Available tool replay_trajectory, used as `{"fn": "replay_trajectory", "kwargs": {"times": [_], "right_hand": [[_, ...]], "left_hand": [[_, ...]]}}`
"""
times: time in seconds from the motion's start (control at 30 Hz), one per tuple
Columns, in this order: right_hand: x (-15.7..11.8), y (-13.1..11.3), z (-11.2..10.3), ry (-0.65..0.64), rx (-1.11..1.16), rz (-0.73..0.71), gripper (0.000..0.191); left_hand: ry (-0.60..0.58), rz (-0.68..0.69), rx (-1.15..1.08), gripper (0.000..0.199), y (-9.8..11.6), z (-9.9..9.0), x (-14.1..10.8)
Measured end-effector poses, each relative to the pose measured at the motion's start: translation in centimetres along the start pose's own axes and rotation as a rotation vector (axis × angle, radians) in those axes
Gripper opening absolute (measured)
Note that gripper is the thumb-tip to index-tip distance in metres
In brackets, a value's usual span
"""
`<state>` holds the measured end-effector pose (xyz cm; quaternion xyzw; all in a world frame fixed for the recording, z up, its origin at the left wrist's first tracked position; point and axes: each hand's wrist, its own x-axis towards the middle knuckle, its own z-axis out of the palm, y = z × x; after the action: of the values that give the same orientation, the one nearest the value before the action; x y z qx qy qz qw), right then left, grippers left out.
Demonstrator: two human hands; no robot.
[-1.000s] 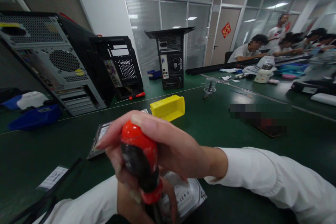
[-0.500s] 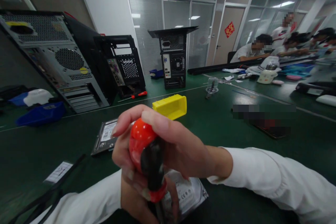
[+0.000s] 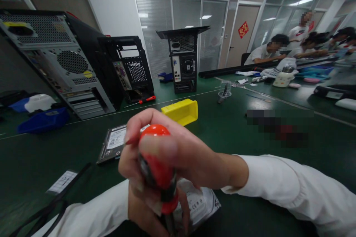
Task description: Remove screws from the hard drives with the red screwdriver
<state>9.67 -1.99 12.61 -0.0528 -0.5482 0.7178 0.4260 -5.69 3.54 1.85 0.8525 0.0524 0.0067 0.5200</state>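
My right hand [image 3: 164, 148] is wrapped round the red and black handle of a screwdriver [image 3: 169, 207], its thumb across the upper part near the rounded end. The screwdriver stands roughly upright, shaft downward; its tip is hidden. Below, my left hand [image 3: 147, 211] has its fingers curled about the shaft, partly covered by my right hand and cut by the lower edge. Under both hands lies a hard drive [image 3: 204, 207] with a printed label. Another hard drive [image 3: 112, 144] with a white label rests on the table just beyond, to the left.
A yellow bin [image 3: 180, 113] lies on its side ahead. Computer cases [image 3: 83, 63] stand at the left, another case [image 3: 185, 63] farther back. A second screwdriver [image 3: 147, 99], a blue bin [image 3: 43, 120], black cables [image 3: 58, 202] and a clear container [image 3: 224, 90] are about. People sit far right.
The screwdriver handle has turned in my right hand, and the thumb has shifted down across it. My left hand and the hard drives stay in place.
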Motion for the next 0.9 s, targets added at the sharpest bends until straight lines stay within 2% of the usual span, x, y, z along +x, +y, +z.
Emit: {"fn": "replay_trajectory", "kwargs": {"times": [0.03, 0.1, 0.13, 0.2, 0.23, 0.33, 0.43, 0.5, 0.73, 0.9], "right_hand": [[0.1, -0.2, 0.2, -0.047, 0.019, -0.003, 0.013], [0.1, -0.7, 0.4, -0.138, 0.024, 0.011, 0.025], [0.2, -0.8, 0.5, -0.139, 0.009, 0.029, 0.025], [0.1, -0.8, 0.4, -0.092, 0.011, 0.075, 0.01], [0.0, -0.7, 0.3, -0.076, 0.024, 0.089, 0.012], [-0.5, -0.1, -0.3, -0.035, -0.01, 0.109, 0.041], [-0.9, 0.2, -0.8, 0.066, -0.076, 0.112, 0.052], [-0.8, 0.0, -0.9, 0.078, -0.08, 0.102, 0.056], [0.1, -0.4, 0.2, 0.031, -0.07, 0.078, 0.052], [0.1, 0.3, -0.1, -0.086, -0.05, 0.042, 0.038]], "left_hand": [[-0.009, 0.0, 0.001, 0.031, 0.2, 0.1, 0.0], [-0.025, 0.0, 0.002, 0.032, 0.7, 0.3, 0.0], [-0.031, -0.001, 0.001, 0.033, 0.9, 0.3, -0.1], [-0.041, -0.003, -0.001, 0.033, 1.2, 0.5, -0.1], [-0.044, -0.003, -0.002, 0.033, 1.3, 0.5, 0.0], [-0.044, -0.005, -0.004, 0.032, 1.5, 0.6, 0.1], [-0.034, -0.007, -0.002, 0.03, 1.4, 0.6, 0.1], [-0.024, -0.005, 0.0, 0.029, 1.2, 0.6, 0.0], [0.021, -0.01, 0.013, 0.03, 0.2, 0.5, -0.5], [0.066, -0.013, 0.028, 0.03, -0.3, -0.3, -0.6]]}}
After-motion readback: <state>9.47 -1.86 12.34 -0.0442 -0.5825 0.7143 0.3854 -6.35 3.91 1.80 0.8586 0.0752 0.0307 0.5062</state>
